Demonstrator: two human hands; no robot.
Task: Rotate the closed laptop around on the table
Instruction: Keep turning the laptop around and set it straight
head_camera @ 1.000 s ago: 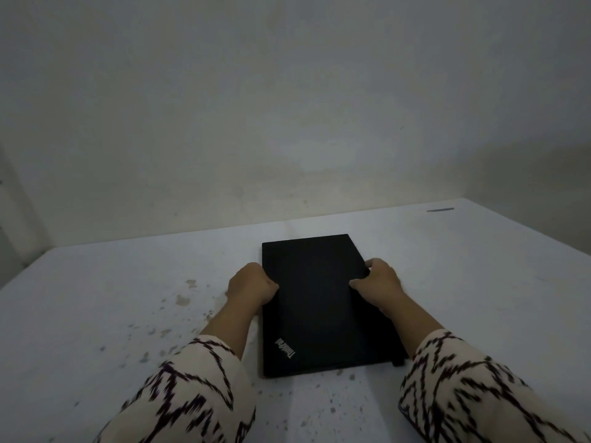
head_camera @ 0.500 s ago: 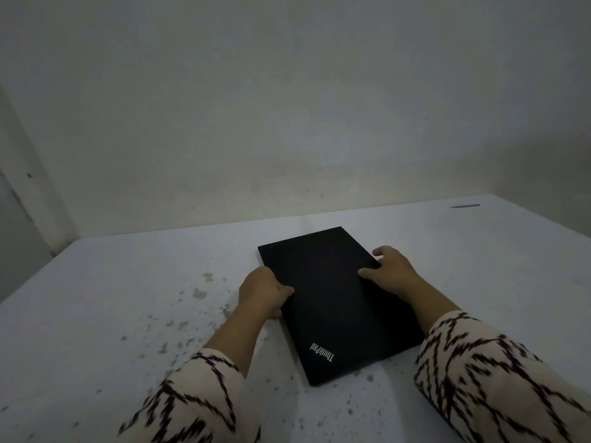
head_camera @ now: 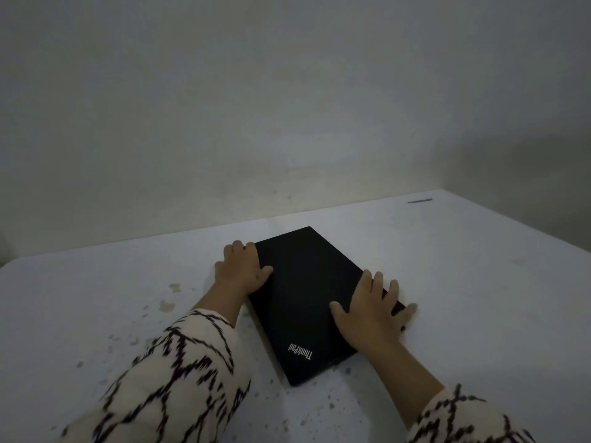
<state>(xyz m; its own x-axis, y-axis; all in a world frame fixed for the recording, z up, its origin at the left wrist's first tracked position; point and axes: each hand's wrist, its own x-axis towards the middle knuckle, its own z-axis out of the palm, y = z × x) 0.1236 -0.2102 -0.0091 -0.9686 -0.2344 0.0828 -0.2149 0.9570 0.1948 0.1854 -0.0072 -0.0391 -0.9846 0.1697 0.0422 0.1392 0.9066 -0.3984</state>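
A closed black laptop (head_camera: 305, 292) with a ThinkPad logo lies flat on the white table (head_camera: 479, 282), turned at a slant so one corner points toward me. My left hand (head_camera: 240, 270) clasps its far left corner, fingers around the edge and thumb on the lid. My right hand (head_camera: 367, 311) presses flat on the lid at the right corner, with its spread fingers reaching over the right edge. Both arms wear cream sleeves with a black pattern.
Brownish stains and specks (head_camera: 166, 302) mark the table left of and in front of the laptop. A small dark streak (head_camera: 419, 201) lies near the far right corner. A plain wall (head_camera: 287, 123) rises directly behind the table's far edge.
The laptop has turned counter-clockwise from roughly lengthwise to diagonal. My left hand moved up to the far left corner. My right hand slid nearer and now lies flat on the right corner.
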